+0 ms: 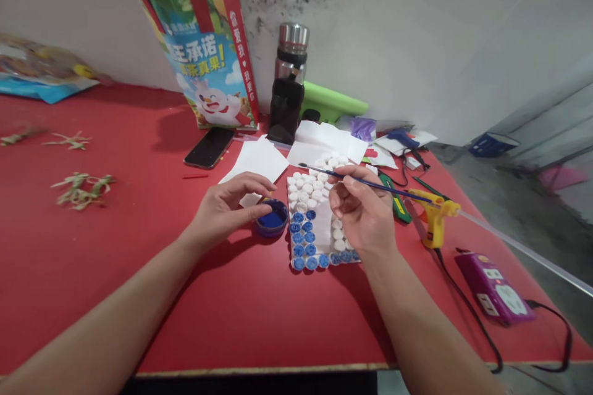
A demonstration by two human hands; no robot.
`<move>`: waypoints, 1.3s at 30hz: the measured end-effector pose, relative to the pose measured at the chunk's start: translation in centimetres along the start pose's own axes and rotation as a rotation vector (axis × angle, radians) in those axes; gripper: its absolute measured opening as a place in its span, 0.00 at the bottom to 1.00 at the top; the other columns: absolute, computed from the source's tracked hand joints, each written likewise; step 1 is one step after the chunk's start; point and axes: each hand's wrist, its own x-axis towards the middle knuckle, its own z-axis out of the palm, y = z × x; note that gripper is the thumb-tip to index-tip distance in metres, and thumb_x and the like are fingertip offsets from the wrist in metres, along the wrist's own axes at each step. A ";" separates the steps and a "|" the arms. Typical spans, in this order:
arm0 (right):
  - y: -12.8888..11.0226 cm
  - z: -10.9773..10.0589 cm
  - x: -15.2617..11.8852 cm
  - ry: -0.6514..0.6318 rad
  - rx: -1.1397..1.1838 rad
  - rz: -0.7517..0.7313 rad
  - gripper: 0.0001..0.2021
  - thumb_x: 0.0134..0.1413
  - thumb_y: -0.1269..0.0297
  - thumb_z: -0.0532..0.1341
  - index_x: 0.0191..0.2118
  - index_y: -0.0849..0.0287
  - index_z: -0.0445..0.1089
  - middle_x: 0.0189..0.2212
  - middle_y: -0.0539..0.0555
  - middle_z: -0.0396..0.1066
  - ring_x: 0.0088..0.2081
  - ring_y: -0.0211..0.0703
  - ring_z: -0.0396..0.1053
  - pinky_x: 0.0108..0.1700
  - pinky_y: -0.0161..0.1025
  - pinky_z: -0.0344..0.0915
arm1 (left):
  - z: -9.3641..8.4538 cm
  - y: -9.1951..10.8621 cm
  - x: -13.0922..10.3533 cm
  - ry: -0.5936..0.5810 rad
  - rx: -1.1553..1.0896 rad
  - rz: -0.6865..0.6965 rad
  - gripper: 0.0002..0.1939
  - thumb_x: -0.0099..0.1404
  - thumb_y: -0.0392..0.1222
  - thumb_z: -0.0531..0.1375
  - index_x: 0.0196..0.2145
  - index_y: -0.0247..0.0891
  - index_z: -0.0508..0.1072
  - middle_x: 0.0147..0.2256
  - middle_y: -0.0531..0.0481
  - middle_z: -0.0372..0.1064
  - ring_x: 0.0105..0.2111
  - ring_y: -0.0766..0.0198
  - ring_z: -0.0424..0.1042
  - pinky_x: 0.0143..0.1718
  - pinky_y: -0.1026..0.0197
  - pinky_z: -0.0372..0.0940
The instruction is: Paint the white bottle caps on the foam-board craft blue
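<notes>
My right hand (364,207) pinches a thin dark paintbrush (370,182), its bristle tip pointing left above the upper part of the board. My left hand (236,207) reaches over a small round pot of blue paint (272,218), thumb and fingers apart, with the thumb over the pot's near left rim. Beside the pot lies a board (320,222) covered with small round discs. Discs at its lower left and along the bottom edge are blue (299,250); those higher up are white (308,188). My right hand hides part of the board's right side.
Behind the board are white papers (262,163), a phone (209,148), a bottle (286,86) and a printed bag (208,62). At right lie a green cutter (399,205), a yellow glue gun (434,219) and a purple power block (495,289). Straw knots (83,190) sit left.
</notes>
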 end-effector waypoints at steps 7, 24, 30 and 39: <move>0.1 0.3 -0.1 -0.020 0.007 -0.001 0.04 0.58 0.64 0.70 0.38 0.53 0.83 0.31 0.49 0.81 0.21 0.31 0.70 0.18 0.30 0.59 | -0.1 0.3 -0.1 -0.028 -0.058 -0.003 0.04 0.65 0.43 0.78 0.35 0.45 0.88 0.49 0.44 0.83 0.50 0.52 0.81 0.49 0.51 0.79; -0.5 0.6 -0.5 0.019 -0.017 -0.022 0.04 0.59 0.65 0.69 0.38 0.53 0.83 0.31 0.50 0.82 0.21 0.32 0.69 0.18 0.31 0.60 | 0.3 1.2 -0.6 0.133 -0.155 -0.173 0.12 0.68 0.46 0.75 0.28 0.40 0.87 0.45 0.44 0.79 0.37 0.61 0.77 0.31 0.63 0.73; -0.4 0.5 -0.3 0.017 -0.019 -0.031 0.04 0.58 0.65 0.69 0.39 0.53 0.83 0.31 0.49 0.82 0.20 0.31 0.68 0.18 0.31 0.59 | -0.1 1.2 -0.4 0.029 0.002 -0.169 0.13 0.72 0.51 0.72 0.33 0.42 0.88 0.46 0.42 0.83 0.42 0.54 0.82 0.39 0.57 0.79; -1.0 0.1 0.2 0.053 -0.051 -0.057 0.04 0.57 0.63 0.69 0.38 0.53 0.81 0.30 0.50 0.81 0.21 0.33 0.68 0.19 0.34 0.58 | -1.0 -0.8 -0.3 -0.275 0.364 -0.080 0.55 0.52 0.51 0.84 0.73 0.44 0.70 0.66 0.36 0.76 0.65 0.38 0.77 0.64 0.42 0.75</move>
